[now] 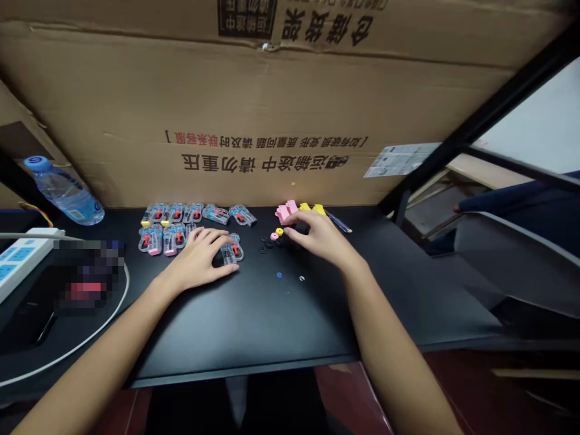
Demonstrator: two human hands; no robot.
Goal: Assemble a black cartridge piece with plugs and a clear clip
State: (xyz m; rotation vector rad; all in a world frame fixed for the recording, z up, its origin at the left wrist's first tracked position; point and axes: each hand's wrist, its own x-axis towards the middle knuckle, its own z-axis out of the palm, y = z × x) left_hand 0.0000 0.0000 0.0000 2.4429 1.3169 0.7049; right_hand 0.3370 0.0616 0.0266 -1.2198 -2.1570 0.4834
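My left hand rests on the black table with its fingers curled round a clear plastic toy gun with red and blue inner parts. My right hand lies a little to the right, its fingertips pinched together just beside a small yellow ring and a pink ring. Several small black washers lie between the two hands. Pink blocks and yellow blocks sit just behind my right hand.
Several finished clear toy guns lie in two rows at the back left. A water bottle lies on its side far left, by a white power strip. A big cardboard sheet walls the back. A pen lies right of the blocks.
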